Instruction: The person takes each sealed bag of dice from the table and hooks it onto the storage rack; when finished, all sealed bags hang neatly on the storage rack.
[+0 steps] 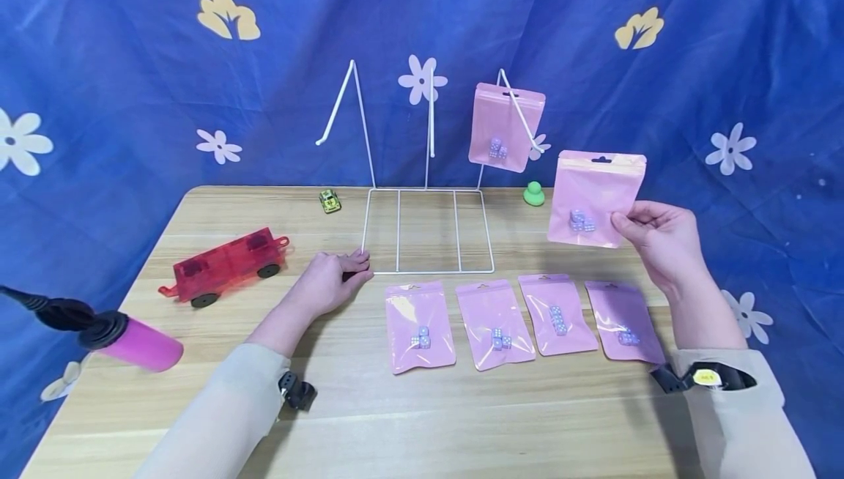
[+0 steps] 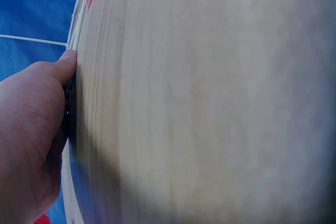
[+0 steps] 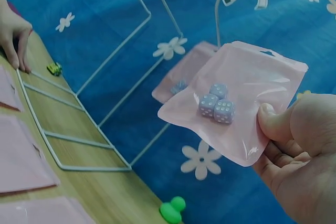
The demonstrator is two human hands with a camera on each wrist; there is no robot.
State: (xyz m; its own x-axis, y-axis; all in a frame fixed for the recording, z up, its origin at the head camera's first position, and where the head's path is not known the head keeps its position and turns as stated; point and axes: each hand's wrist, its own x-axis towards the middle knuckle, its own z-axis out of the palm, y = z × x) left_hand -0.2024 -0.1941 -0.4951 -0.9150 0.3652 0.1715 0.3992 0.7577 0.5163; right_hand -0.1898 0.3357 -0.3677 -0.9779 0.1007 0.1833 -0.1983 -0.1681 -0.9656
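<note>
My right hand pinches a pink zip pouch by its lower right side, thumb in front. Small pale purple dice show through its clear front, and a hang hole is cut in its top. The held pouch is raised above the table, right of a white wire display rack. On the rack's right hook hangs another pink pouch with dice. My left hand grips the rack's front left corner between thumb and fingers. In the left wrist view the fingertips are mostly hidden.
Several pink dice pouches lie in a row before the rack. Behind are a green rubber duck and a small yellow-green toy car. A red toy wagon and a pink hand pump lie left. Blue cloth hangs behind.
</note>
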